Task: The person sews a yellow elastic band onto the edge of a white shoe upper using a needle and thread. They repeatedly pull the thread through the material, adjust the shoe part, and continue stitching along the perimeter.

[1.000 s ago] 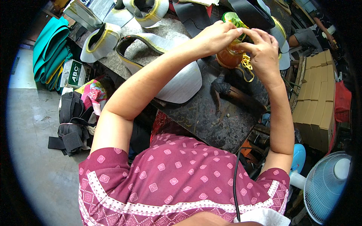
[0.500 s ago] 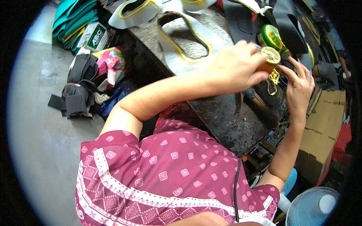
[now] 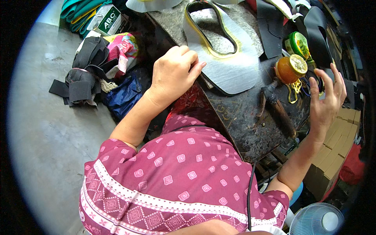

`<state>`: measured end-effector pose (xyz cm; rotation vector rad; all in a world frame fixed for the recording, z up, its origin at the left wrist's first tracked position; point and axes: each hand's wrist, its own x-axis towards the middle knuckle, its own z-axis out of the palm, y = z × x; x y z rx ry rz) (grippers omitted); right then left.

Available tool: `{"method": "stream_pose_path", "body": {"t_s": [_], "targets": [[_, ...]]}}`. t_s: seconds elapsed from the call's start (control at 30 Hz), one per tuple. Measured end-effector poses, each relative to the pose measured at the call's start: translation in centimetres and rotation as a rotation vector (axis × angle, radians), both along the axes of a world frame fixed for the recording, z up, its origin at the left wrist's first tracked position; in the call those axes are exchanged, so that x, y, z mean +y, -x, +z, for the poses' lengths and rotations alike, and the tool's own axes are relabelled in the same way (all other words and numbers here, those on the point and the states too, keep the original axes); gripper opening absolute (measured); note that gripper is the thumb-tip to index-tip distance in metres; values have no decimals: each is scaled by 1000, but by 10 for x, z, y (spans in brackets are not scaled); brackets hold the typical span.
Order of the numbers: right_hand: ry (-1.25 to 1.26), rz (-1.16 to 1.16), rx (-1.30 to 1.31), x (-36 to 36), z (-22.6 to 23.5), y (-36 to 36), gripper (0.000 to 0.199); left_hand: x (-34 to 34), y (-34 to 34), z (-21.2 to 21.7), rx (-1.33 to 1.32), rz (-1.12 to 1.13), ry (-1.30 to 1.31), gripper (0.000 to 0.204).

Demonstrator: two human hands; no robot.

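Note:
My left hand [image 3: 171,72] is off the bench's near left edge, fingers curled in and thumb sticking out; what they hold, if anything, is hidden. My right hand [image 3: 329,96] has its fingers spread, just right of a squat amber jar [image 3: 284,70] with a crusted, yellowish top. Behind the jar stands a green round tub [image 3: 294,44]. Between my hands a grey shoe upper [image 3: 235,72] lies flat, its oval opening edged in yellow. A hammer [image 3: 282,113] rests in front of the jar, beside loose yellow bands [image 3: 293,92].
The dark, stained workbench [image 3: 243,129] carries more grey pieces and black sheet material [image 3: 270,31] at the back. Left are black strips [image 3: 88,74], a blue plastic bag [image 3: 124,96] and folded green cloth [image 3: 80,13]. Cardboard [image 3: 333,145] and a fan [image 3: 317,219] stand right.
My left hand has moved away from the jar, leftward past the shoe upper. My right hand has shifted slightly right and down, with fingers apart. The view has shifted a little.

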<state>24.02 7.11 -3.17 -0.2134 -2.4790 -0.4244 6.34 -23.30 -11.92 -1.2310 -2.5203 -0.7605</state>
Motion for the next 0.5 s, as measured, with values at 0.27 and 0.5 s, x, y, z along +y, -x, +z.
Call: {"method": "stream_pose_path", "body": {"t_s": [0.27,0.5], "targets": [[654,556,-187,-82,-70,94,74,0,-13,1,-452,-62,306,59],[1300,599,-212,-82,-67,103,75,-7,-15,-2,-821,-127,109,70]]}}
